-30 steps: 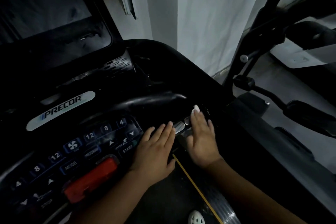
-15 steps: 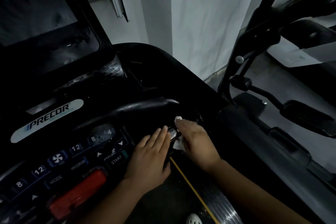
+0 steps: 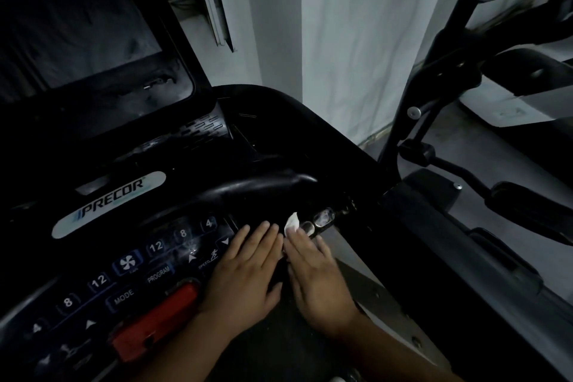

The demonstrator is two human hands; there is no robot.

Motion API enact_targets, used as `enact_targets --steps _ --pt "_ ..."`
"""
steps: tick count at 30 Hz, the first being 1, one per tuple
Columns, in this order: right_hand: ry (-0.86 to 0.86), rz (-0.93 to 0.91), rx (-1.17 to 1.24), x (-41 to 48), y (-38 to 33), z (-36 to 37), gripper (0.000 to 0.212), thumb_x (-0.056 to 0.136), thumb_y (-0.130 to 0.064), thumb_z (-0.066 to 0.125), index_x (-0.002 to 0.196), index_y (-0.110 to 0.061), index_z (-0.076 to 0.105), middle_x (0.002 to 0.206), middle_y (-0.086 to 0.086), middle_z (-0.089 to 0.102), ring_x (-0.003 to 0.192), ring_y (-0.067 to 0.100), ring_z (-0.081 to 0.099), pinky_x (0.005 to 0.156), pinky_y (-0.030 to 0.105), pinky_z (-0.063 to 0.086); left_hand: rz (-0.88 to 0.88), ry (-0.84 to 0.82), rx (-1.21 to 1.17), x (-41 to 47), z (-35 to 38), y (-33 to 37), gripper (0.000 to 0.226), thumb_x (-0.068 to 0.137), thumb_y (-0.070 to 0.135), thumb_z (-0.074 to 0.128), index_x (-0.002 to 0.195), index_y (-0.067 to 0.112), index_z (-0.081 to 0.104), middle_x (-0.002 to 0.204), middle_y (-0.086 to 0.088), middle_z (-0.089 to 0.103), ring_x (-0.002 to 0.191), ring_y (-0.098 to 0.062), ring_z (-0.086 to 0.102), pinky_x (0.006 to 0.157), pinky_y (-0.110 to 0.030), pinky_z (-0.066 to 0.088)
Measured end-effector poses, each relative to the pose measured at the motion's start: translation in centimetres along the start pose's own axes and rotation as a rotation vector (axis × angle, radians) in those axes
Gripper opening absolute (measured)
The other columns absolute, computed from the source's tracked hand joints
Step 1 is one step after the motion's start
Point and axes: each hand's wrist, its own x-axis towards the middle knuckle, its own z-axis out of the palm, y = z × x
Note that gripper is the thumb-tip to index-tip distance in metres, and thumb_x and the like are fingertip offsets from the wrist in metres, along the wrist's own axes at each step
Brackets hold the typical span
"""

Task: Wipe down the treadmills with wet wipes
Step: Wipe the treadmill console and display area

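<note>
In a dim gym, a person is pressing a wet wipe [image 3: 292, 222] under the flat right hand [image 3: 316, 276] beside the handlebar's metal sensors [image 3: 322, 217]; the left hand [image 3: 248, 270], also flat, is resting on the treadmill console [image 3: 173, 245], where leaning could trigger a key.

The left hand [image 3: 245, 270] lies flat, palm down, fingers straight, just right of the red stop button [image 3: 155, 319]. The right hand [image 3: 316, 276] lies beside it, farther right, its straight fingertips pressing a white wipe [image 3: 292, 221].
</note>
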Motion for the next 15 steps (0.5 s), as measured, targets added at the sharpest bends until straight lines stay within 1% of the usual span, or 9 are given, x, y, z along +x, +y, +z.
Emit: enact_targets --steps 2,5,6,8,10,11,13,14,15 --pt "-0.006 0.031 -0.061 0.3 2.0 -0.6 0.055 0.104 -0.037 0.034 0.156 -0.017 0.033 0.163 0.0 0.027 0.153 0.012 0.019 0.123 0.048 0.015 0.004 -0.001 0.017 -0.1 0.0 -0.1 0.078 0.087 0.055 0.042 0.148 0.007 0.048 0.156 -0.012 0.043 0.148 -0.026 0.036 0.121 -0.049 0.018" --pt "0.069 0.388 -0.036 2.6 3.0 -1.5 0.06 0.105 -0.045 0.023 0.156 -0.015 0.032 0.164 0.001 0.026 0.154 0.012 0.014 0.125 0.048 0.009 0.002 -0.014 0.028 -0.2 -0.2 -0.1 0.081 0.085 0.055 0.051 0.15 0.007 0.046 0.157 -0.012 0.042 0.148 -0.026 0.035 0.122 -0.049 0.016" --pt "0.052 0.381 -0.006 2.8 1.8 -1.2 0.059 0.105 -0.043 0.024 0.156 -0.015 0.032 0.164 0.002 0.026 0.154 0.012 0.013 0.125 0.045 0.007 0.001 -0.018 0.023 -0.2 -0.2 -0.1 0.083 0.083 0.055 0.056 0.15 0.007 0.046 0.156 -0.012 0.043 0.148 -0.026 0.035 0.122 -0.049 0.016" --pt "-0.047 0.192 0.027 1.5 -0.5 -0.4 0.06 0.101 -0.036 0.034 0.157 -0.015 0.03 0.165 0.001 0.021 0.155 0.01 0.008 0.126 0.039 0.001 0.005 -0.012 0.016 -0.1 -0.3 -0.1 0.084 0.08 0.054 0.064 0.148 0.006 0.048 0.155 -0.012 0.045 0.147 -0.026 0.037 0.122 -0.048 0.016" --pt "-0.082 0.039 -0.036 -0.1 0.7 -0.6 0.068 0.093 -0.031 0.041 0.158 -0.015 0.029 0.165 -0.001 0.017 0.155 0.009 0.007 0.125 0.042 0.002 0.013 -0.009 0.025 -0.2 -0.3 -0.3 0.084 0.08 0.053 0.067 0.147 0.006 0.049 0.154 -0.012 0.047 0.146 -0.026 0.039 0.121 -0.048 0.016" --pt "-0.068 0.097 -0.049 0.1 2.5 -0.9 0.073 0.088 -0.03 0.04 0.159 -0.016 0.027 0.166 -0.003 0.014 0.155 0.009 0.007 0.125 0.045 0.005 0.016 -0.009 0.028 -0.3 -0.3 -0.4 0.084 0.08 0.053 0.065 0.148 0.006 0.048 0.154 -0.012 0.046 0.146 -0.026 0.039 0.121 -0.048 0.016" --pt "0.02 0.364 -0.03 1.0 4.1 -1.6 0.078 0.086 -0.032 0.034 0.16 -0.016 0.02 0.166 -0.004 0.009 0.155 0.01 0.006 0.126 0.044 0.003 0.015 -0.013 0.039 -0.4 -0.2 -0.5 0.085 0.081 0.053 0.062 0.149 0.006 0.045 0.155 -0.013 0.045 0.146 -0.026 0.039 0.121 -0.049 0.017" --pt "0.023 0.432 0.002 1.2 3.9 -1.5 0.077 0.087 -0.031 0.034 0.161 -0.015 0.017 0.167 -0.003 0.007 0.155 0.011 0.003 0.125 0.042 0.001 0.014 -0.018 0.039 -0.4 -0.2 -0.4 0.085 0.082 0.053 0.062 0.149 0.005 0.045 0.155 -0.013 0.045 0.146 -0.026 0.039 0.121 -0.049 0.017" --pt "0.007 0.406 0.032 1.2 3.0 -1.3 0.077 0.088 -0.028 0.038 0.161 -0.016 0.015 0.168 -0.002 0.005 0.155 0.01 -0.001 0.125 0.04 -0.001 0.012 -0.023 0.034 -0.4 -0.3 -0.3 0.085 0.081 0.053 0.061 0.149 0.005 0.045 0.154 -0.013 0.046 0.146 -0.026 0.039 0.121 -0.049 0.018"
